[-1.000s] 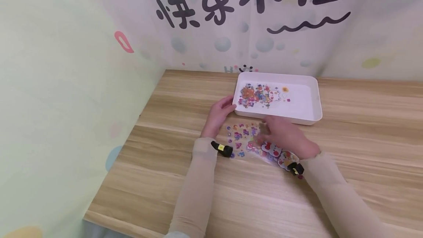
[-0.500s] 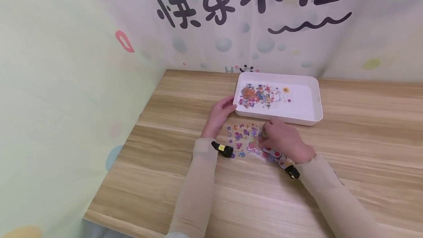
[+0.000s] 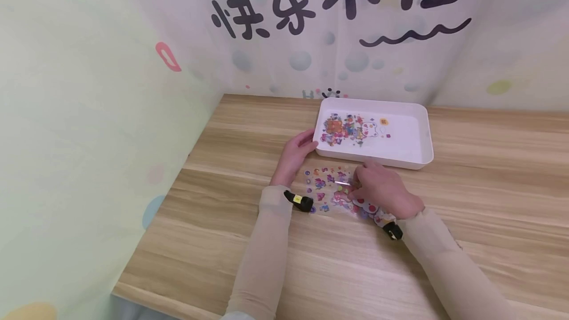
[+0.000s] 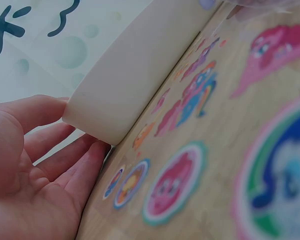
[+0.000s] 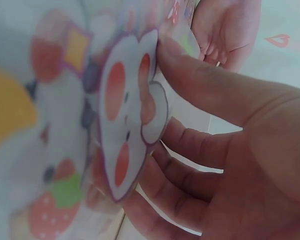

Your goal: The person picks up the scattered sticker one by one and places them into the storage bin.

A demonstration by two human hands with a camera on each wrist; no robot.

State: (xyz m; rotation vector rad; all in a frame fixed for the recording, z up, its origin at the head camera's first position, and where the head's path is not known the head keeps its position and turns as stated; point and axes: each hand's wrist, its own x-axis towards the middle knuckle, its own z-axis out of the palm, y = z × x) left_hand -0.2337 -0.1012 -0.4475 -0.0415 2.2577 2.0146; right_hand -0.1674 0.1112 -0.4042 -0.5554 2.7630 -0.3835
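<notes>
My left hand (image 3: 294,154) rests at the left front corner of a white tray (image 3: 400,160), with the fingertips against its outer wall (image 4: 125,80) in the left wrist view. My right hand (image 3: 384,186) pinches a clear sticker sheet between thumb and fingers. A white rabbit-like sticker (image 5: 132,115) with red spots shows right by the thumb in the right wrist view. To the left of that hand lies a clear sheet (image 3: 321,195) of small colourful pony stickers, overlapped by the other sheet. The palm and sleeve hide part of the stickers.
Inside the tray, several transparent stickers (image 3: 342,130) lie overlapped toward the left side. The wood-grain table (image 3: 222,221) meets a printed cloth backdrop (image 3: 284,73) behind the tray and another cloth (image 3: 89,137) on the left. Each wrist carries a black strapped camera (image 3: 302,201).
My right hand has shifted slightly left, and its fingers have closed on the sheet. A bright glare streak now shows beside the fingertips. My left hand and the tray stay in place.
</notes>
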